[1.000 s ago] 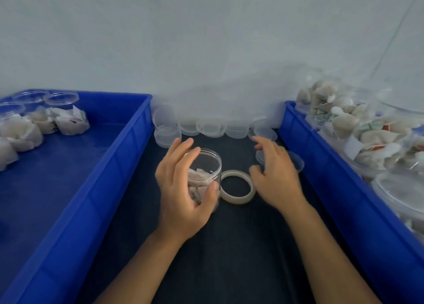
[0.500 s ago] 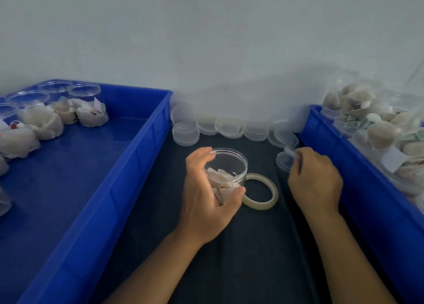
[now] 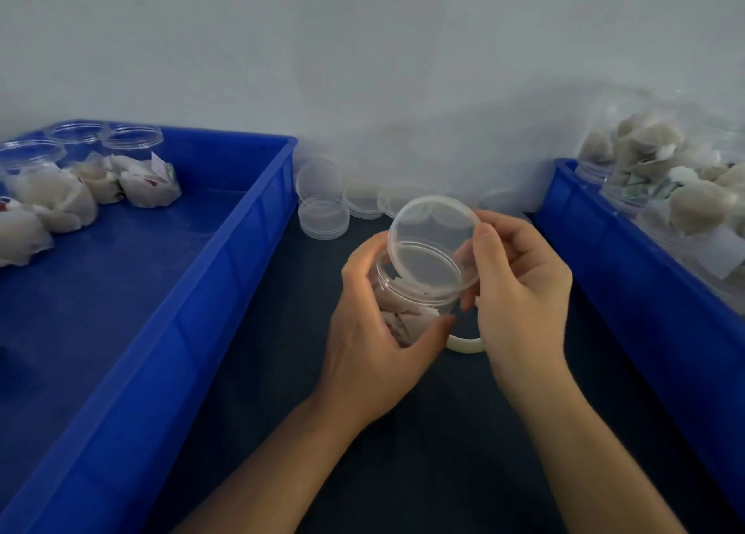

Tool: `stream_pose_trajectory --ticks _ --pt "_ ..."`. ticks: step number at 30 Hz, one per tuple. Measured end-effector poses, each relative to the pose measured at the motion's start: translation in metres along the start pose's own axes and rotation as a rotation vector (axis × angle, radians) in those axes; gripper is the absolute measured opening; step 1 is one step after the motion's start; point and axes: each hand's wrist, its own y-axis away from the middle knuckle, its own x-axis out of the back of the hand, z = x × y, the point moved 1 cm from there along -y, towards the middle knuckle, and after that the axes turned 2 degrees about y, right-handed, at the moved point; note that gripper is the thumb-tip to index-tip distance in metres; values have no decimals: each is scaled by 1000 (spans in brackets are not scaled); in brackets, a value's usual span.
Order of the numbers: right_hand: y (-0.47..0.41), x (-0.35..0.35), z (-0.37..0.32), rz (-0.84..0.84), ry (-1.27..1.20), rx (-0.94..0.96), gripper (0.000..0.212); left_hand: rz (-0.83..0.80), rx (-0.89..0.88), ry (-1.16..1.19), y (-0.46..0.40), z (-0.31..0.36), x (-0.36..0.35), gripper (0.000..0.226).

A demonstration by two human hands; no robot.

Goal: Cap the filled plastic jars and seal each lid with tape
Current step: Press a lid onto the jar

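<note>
My left hand [image 3: 373, 344] grips a clear plastic jar [image 3: 407, 307] holding pale folded packets, lifted and tilted above the dark mat. My right hand [image 3: 520, 291] holds a clear round lid [image 3: 433, 231] by its right edge, tilted over the jar's open mouth with its lower rim touching the jar's rim. A roll of tape [image 3: 465, 344] lies on the mat behind my hands, mostly hidden by them.
A blue bin [image 3: 225, 259] on the left holds several capped jars [image 3: 133, 170]. Another blue bin [image 3: 604, 227] on the right holds open filled jars [image 3: 661, 170]. Spare clear lids [image 3: 322, 215] are stacked along the wall at the back of the mat.
My right hand picked a lid from the pile at the back right and brought it over the jar. My left hand lifted and tilted the jar.
</note>
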Motion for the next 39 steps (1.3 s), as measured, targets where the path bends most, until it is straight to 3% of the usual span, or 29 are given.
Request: stream_pose_trajectory --ticks 3,9,14,26,32,39 --pt "0 1 4 65 21 21 8 -28 -7 -24 1 2 3 104" --pt "0 -3 15 -6 -44 -108 10 -55 12 -26 -1 8 6 86" --pt "5 -6 15 -114 19 0 27 -40 21 -19 -2 4 5 80" --pt "15 -10 31 -312 69 115 36 20 102 111 -4 2 6 71" --pt "16 -11 35 -343 -88 92 31 62 148 211 -4 2 7 65" --pt "19 -13 35 -283 -63 122 36 44 142 239 -3 1 5 51"
